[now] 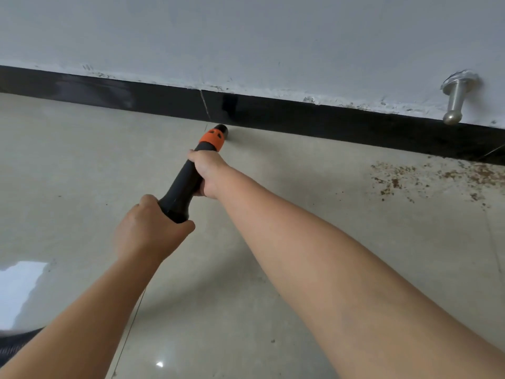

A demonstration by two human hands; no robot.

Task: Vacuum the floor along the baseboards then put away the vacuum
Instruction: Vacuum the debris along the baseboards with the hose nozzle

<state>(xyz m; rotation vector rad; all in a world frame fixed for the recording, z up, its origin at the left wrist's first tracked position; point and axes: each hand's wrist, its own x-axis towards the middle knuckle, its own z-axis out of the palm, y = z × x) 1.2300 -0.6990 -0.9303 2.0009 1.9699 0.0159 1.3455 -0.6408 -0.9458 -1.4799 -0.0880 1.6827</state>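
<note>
The left hand (149, 232) covers the rear end of the vacuum (188, 181), and its fingers curl out of sight beneath. The right hand's (209, 173) fingertips are hidden behind the barrel. Beyond those fingers, the nozzle mouth cannot be made out against the baseboard (300, 116).

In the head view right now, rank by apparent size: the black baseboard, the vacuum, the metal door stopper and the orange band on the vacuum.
1. black baseboard
2. vacuum, though nearness to the camera enlarges it
3. metal door stopper and orange band: they look alike, so unranked
</note>
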